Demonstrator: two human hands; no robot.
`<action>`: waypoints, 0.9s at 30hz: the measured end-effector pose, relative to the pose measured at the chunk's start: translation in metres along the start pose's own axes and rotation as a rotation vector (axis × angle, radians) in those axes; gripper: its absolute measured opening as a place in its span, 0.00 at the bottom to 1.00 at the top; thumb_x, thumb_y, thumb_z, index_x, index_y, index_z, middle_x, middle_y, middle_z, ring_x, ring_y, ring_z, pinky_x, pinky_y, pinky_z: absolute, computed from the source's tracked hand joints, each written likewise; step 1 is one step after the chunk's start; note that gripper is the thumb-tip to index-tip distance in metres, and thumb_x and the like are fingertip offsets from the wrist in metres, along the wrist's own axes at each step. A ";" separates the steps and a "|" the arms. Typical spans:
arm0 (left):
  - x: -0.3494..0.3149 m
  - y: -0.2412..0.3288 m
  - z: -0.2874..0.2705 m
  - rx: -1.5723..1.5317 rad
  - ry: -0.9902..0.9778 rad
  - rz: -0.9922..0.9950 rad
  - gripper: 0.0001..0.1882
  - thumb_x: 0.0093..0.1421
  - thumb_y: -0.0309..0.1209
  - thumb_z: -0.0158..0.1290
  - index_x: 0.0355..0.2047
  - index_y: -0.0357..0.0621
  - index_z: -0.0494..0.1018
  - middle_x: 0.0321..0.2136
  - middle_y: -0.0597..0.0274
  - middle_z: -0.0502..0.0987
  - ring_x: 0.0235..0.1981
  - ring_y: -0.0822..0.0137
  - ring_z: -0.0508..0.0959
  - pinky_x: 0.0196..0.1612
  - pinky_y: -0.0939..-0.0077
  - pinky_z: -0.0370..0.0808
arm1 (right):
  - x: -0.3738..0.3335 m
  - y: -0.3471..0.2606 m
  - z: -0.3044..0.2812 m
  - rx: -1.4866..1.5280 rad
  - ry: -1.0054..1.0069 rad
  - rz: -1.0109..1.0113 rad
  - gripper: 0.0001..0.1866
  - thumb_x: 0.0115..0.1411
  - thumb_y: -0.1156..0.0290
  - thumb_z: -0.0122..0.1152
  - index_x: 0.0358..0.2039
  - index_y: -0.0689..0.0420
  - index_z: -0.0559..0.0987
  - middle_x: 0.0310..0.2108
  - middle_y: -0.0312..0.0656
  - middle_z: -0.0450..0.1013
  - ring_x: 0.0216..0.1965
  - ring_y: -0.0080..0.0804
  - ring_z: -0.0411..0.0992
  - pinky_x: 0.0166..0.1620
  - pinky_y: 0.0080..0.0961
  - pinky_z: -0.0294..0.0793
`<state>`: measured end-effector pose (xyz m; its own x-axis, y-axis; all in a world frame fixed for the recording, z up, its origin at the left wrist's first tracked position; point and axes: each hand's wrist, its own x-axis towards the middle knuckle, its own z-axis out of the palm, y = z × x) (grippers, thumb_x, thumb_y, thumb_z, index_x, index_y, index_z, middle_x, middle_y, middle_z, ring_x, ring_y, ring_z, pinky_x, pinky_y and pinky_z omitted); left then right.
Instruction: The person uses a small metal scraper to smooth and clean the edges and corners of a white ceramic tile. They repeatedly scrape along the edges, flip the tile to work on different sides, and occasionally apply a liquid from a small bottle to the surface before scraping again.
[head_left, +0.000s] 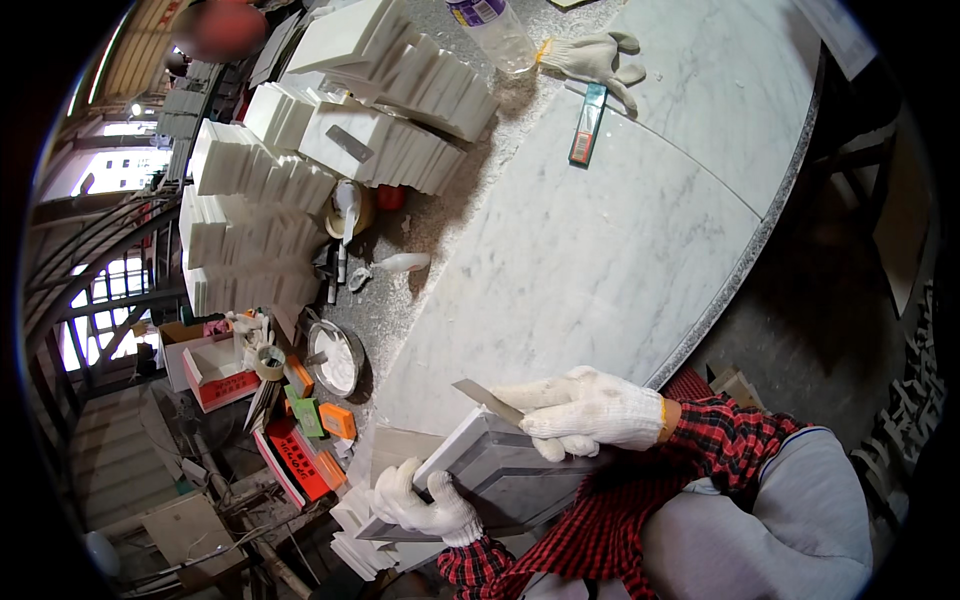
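Observation:
My left hand [428,503], in a white knit glove, is closed on the edge of a stone panel [520,480] with white edges and dark grey bands on its face. The panel is tilted near my body at the table's near edge. My right hand [590,412], also gloved, grips a thin flat metal scraper blade [486,399] just over the panel's upper white edge. Whether the blade touches that edge I cannot tell. Part of the panel's lower side is hidden by my checked sleeve and clothing.
White marble tiles [245,215] stand stacked at the left. Near them are a metal bowl of white paste [338,362], a paste tub [352,212] and small coloured boxes [338,421]. A spare glove [592,58], narrow green box [588,125] and plastic bottle [497,38] lie on the marble tabletop [570,260].

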<state>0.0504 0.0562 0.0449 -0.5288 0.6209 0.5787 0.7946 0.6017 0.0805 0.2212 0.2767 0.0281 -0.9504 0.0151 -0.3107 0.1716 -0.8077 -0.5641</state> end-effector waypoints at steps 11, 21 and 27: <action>0.000 -0.001 0.002 -0.013 0.014 0.003 0.30 0.65 0.61 0.48 0.32 0.44 0.77 0.30 0.58 0.72 0.37 0.54 0.70 0.48 0.57 0.63 | -0.001 0.001 -0.008 -0.022 -0.051 0.008 0.30 0.67 0.66 0.54 0.68 0.58 0.66 0.23 0.32 0.70 0.21 0.14 0.58 0.25 0.15 0.60; -0.001 -0.001 0.001 -0.015 0.004 -0.017 0.30 0.65 0.61 0.48 0.32 0.44 0.76 0.30 0.58 0.72 0.38 0.54 0.70 0.49 0.55 0.62 | 0.001 0.001 -0.012 0.014 -0.087 0.032 0.30 0.67 0.68 0.54 0.68 0.61 0.64 0.23 0.34 0.71 0.22 0.16 0.59 0.25 0.17 0.60; -0.001 -0.001 0.000 0.003 -0.001 -0.005 0.29 0.66 0.61 0.47 0.33 0.45 0.76 0.31 0.58 0.71 0.38 0.54 0.69 0.49 0.55 0.62 | 0.003 0.006 -0.015 0.014 -0.116 0.015 0.30 0.66 0.66 0.54 0.69 0.54 0.66 0.21 0.29 0.68 0.20 0.13 0.56 0.24 0.13 0.58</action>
<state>0.0504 0.0552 0.0439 -0.5329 0.6183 0.5777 0.7913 0.6060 0.0813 0.2228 0.2809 0.0122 -0.9716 -0.0645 -0.2276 0.1828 -0.8155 -0.5492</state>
